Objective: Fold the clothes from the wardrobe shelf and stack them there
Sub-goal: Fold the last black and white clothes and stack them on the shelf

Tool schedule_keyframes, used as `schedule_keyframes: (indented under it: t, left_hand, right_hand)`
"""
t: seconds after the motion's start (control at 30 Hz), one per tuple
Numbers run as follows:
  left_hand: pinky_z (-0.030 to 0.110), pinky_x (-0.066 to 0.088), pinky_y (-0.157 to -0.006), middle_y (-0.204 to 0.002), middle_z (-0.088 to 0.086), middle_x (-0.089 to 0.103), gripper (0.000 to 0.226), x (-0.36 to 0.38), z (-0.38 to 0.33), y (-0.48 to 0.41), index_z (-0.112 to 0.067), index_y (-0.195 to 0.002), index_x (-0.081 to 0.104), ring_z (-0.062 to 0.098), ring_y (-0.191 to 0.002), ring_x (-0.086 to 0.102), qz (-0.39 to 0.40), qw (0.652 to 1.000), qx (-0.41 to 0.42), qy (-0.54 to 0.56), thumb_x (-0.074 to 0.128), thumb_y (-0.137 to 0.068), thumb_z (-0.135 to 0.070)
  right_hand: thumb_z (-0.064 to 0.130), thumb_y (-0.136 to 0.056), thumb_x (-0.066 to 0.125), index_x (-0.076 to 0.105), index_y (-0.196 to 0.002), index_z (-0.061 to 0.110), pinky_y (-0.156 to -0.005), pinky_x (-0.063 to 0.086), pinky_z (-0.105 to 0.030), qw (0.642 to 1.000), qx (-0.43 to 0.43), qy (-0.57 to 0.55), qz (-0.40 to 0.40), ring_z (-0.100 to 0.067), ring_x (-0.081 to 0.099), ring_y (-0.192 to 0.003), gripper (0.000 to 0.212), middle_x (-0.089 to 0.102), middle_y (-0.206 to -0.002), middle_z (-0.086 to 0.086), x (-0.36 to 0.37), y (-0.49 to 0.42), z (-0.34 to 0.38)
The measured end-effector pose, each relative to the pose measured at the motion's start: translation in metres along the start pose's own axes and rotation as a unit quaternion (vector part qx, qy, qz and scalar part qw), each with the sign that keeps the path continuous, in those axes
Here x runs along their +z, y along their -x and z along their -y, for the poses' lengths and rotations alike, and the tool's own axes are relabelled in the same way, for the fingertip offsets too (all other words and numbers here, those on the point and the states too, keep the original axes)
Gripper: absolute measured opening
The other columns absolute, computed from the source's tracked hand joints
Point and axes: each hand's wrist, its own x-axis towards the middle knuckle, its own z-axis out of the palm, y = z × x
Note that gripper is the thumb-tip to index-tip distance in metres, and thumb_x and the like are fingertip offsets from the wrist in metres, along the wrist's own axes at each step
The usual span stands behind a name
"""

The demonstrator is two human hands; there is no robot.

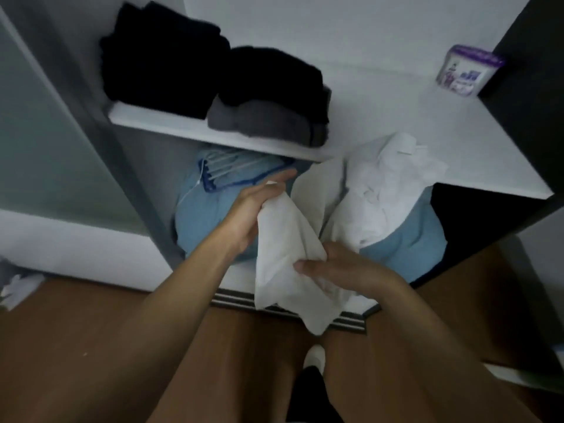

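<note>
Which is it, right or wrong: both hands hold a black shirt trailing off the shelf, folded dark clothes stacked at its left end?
Wrong colour: the head view shows the left hand and right hand holding a white shirt trailing off the shelf; folded dark clothes are stacked at its left end.

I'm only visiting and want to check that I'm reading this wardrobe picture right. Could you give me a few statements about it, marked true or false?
1. The left hand and the right hand both hold the white cloth. True.
2. The dark folded clothes lie on the floor. False: the dark folded clothes sit on the shelf, at its left end.
3. A purple-lidded tub stands at the shelf's back right. True.
4. Nothing white lies on the shelf. False: a crumpled white heap lies at its front edge.
</note>
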Motion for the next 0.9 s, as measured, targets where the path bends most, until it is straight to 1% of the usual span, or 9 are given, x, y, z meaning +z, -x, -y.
schedule_keyframes:
  t: [0.13, 0.27, 0.33, 0.4, 0.53, 0.6, 0.67, 0.73, 0.9]
  left_hand:
    - [0.028, 0.054, -0.073, -0.077, 0.004, 0.076, 0.030, -0.019, 0.036, 0.058, -0.021, -0.066, 0.077, 0.016, -0.073, 0.071, -0.070, 0.992, -0.060, -0.081, 0.064, -0.094, -0.026]
    - [0.018, 0.043, -0.051, -0.049, -0.006, 0.061, 0.051, -0.021, 0.054, 0.098, -0.023, -0.043, 0.063, 0.009, -0.047, 0.059, -0.126, 0.986, -0.062, -0.085, 0.066, -0.093, -0.030]
    - [0.020, 0.041, -0.050, -0.049, -0.005, 0.058, 0.051, -0.012, 0.063, 0.113, -0.022, -0.044, 0.059, 0.011, -0.047, 0.055, -0.138, 0.986, -0.068, -0.069, 0.066, -0.094, -0.030]
    - [0.024, 0.042, -0.054, -0.054, 0.000, 0.060, 0.044, 0.002, 0.074, 0.129, -0.021, -0.052, 0.061, 0.015, -0.053, 0.057, -0.139, 0.985, -0.078, -0.061, 0.066, -0.094, -0.031]
    - [0.024, 0.051, -0.058, -0.063, -0.003, 0.071, 0.038, 0.035, 0.094, 0.152, -0.025, -0.061, 0.073, 0.010, -0.060, 0.067, -0.099, 0.985, -0.119, -0.076, 0.064, -0.094, -0.040]
    - [0.022, 0.044, -0.055, -0.051, -0.011, 0.062, 0.047, 0.052, 0.099, 0.157, -0.031, -0.050, 0.068, 0.004, -0.052, 0.060, -0.081, 0.982, -0.133, -0.104, 0.060, -0.095, -0.044]
    - [0.025, 0.043, -0.065, -0.054, -0.016, 0.062, 0.047, 0.070, 0.101, 0.159, -0.035, -0.052, 0.069, 0.004, -0.063, 0.061, -0.064, 0.983, -0.123, -0.123, 0.057, -0.097, -0.043]
    - [0.027, 0.045, -0.077, -0.066, -0.019, 0.068, 0.039, 0.090, 0.102, 0.161, -0.036, -0.063, 0.073, 0.008, -0.080, 0.064, -0.040, 0.984, -0.107, -0.137, 0.056, -0.097, -0.041]
    - [0.040, 0.052, -0.094, -0.092, 0.009, 0.075, 0.028, 0.122, 0.097, 0.159, -0.015, -0.087, 0.076, 0.025, -0.095, 0.070, 0.029, 0.984, -0.097, -0.144, 0.060, -0.098, -0.035]
  right_hand:
    - [0.076, -0.059, 0.075, 0.063, -0.123, 0.026, -0.096, 0.054, -0.037, 0.996, 0.070, -0.055, -0.012, -0.019, 0.069, -0.104, 0.082, 0.072, -0.114, 0.003, 0.062, 0.021, -0.038]
    - [0.047, -0.084, 0.074, 0.077, -0.101, 0.026, -0.070, 0.058, -0.025, 0.984, 0.046, -0.157, -0.073, -0.013, 0.075, -0.084, 0.027, 0.078, -0.092, 0.006, 0.087, 0.038, -0.072]
    - [0.037, -0.091, 0.071, 0.078, -0.087, 0.033, -0.066, 0.055, -0.022, 0.989, 0.030, -0.127, -0.072, -0.014, 0.074, -0.081, 0.010, 0.077, -0.087, 0.008, 0.094, 0.044, -0.081]
    - [0.036, -0.091, 0.070, 0.072, -0.093, 0.035, -0.075, 0.054, -0.021, 0.997, 0.016, -0.058, -0.046, -0.009, 0.071, -0.091, 0.003, 0.074, -0.094, 0.015, 0.102, 0.050, -0.086]
    - [0.060, -0.075, 0.072, 0.044, -0.138, 0.041, -0.096, 0.051, -0.029, 0.992, -0.037, -0.081, -0.089, -0.002, 0.059, -0.119, 0.071, 0.057, -0.132, 0.022, 0.121, 0.071, -0.088]
    - [0.058, -0.080, 0.068, 0.036, -0.142, 0.044, -0.096, 0.050, -0.026, 0.986, -0.063, -0.098, -0.118, -0.001, 0.056, -0.122, 0.072, 0.055, -0.136, 0.021, 0.133, 0.082, -0.095]
    - [0.050, -0.092, 0.060, 0.045, -0.136, 0.040, -0.088, 0.049, -0.014, 0.980, -0.059, -0.107, -0.154, 0.003, 0.060, -0.113, 0.048, 0.063, -0.124, 0.024, 0.139, 0.093, -0.102]
    - [0.043, -0.099, 0.052, 0.062, -0.110, 0.033, -0.070, 0.048, -0.008, 0.974, -0.064, -0.120, -0.183, 0.004, 0.067, -0.091, 0.017, 0.071, -0.096, 0.023, 0.136, 0.105, -0.114]
    - [0.029, -0.103, 0.049, 0.062, -0.083, 0.033, -0.060, 0.046, -0.005, 0.957, -0.086, -0.163, -0.226, 0.009, 0.063, -0.068, 0.024, 0.067, -0.072, 0.025, 0.109, 0.137, -0.139]
